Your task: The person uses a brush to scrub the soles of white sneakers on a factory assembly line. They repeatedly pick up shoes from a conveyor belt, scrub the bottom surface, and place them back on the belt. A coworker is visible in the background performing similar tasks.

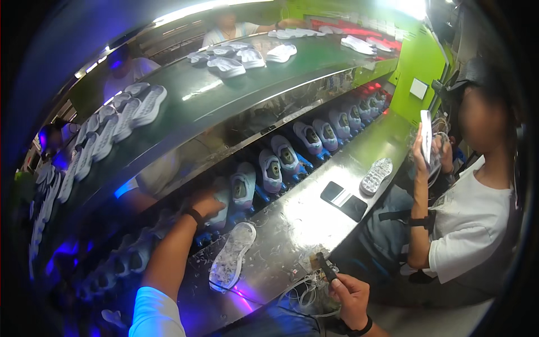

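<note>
Steel workbench [314,208] beside a two-tier conveyor of white shoes. Head view: left hand [206,203], arm outstretched, rests on a white shoe on a blue holder [220,209], finger positions hidden. Right hand [349,293], fingers curled, pinches a small dark tool [325,267]. A clear translucent sole [231,255] lies between; background workers are blurred.

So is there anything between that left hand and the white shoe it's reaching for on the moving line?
Nothing visible stands between them. The left hand already rests on the white shoe in the lower row. The clear sole lies on the steel bench, nearer than the hand, off its path. The right hand holds a dark tool apart.
</note>
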The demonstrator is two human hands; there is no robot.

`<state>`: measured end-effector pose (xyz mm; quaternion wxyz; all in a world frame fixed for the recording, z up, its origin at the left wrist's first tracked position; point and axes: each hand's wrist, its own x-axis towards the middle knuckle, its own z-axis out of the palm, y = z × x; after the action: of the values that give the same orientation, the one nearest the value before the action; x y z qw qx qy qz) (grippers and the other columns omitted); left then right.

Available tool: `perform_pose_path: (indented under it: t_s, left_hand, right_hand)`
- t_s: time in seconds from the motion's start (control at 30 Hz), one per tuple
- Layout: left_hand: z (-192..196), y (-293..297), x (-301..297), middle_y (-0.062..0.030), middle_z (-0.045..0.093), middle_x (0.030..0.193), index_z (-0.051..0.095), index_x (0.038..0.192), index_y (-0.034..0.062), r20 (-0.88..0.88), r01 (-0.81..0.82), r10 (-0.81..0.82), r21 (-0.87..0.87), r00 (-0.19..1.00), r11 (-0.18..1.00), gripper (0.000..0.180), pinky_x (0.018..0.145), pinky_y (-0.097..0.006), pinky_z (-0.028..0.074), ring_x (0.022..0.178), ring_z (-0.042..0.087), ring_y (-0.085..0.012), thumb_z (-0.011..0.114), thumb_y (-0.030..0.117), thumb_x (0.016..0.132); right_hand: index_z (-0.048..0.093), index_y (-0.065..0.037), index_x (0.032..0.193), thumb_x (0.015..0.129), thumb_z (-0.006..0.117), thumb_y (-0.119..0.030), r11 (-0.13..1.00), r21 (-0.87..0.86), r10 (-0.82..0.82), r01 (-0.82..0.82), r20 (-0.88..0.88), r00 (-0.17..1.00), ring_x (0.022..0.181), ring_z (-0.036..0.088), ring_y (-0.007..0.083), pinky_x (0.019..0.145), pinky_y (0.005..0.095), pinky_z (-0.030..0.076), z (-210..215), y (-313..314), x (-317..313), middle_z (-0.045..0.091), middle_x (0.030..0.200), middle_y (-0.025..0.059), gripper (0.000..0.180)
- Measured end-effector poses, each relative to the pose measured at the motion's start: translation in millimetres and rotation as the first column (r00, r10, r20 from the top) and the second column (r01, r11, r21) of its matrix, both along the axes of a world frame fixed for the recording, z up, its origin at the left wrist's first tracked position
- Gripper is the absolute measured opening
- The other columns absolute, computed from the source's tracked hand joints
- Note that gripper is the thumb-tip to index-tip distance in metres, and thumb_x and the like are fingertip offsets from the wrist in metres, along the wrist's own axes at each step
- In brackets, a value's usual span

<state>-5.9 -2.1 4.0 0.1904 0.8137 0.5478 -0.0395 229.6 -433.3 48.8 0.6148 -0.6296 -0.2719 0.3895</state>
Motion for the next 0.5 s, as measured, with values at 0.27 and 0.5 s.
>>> perform_pose_path:
  t_s: [0.27,0.5]
  left_hand:
    - [21.0,-93.0,-68.5,-0.0057,0.074,0.105,0.069,0.125,0.0053,0.750,0.032,0.655,-0.660,0.090,0.751,0.037,0.083,-0.037,0.057,0.092,0.071,-0.0190,0.076,0.017,0.091]
    - [54.1,-284.1,-221.0,-0.0110,0.067,0.133,0.061,0.134,0.0053,0.630,0.135,0.682,-0.690,-0.371,0.711,0.044,0.104,-0.045,0.053,0.120,0.065,-0.0270,0.070,0.027,0.097]
  right_hand:
    - [0.077,0.006,0.108,0.101,0.067,-0.012,0.997,0.018,0.073,-0.074,0.051,0.996,0.069,0.059,0.0051,0.061,0.0200,0.043,35.5,-38.0,-31.7,0.069,0.080,0.0010,0.021]
    - [0.075,0.006,0.110,0.099,0.073,-0.012,0.921,-0.021,0.389,-0.390,-0.033,0.921,0.071,0.057,0.0046,0.063,0.0219,0.044,44.3,-46.1,-86.7,0.067,0.077,-0.0001,0.022]
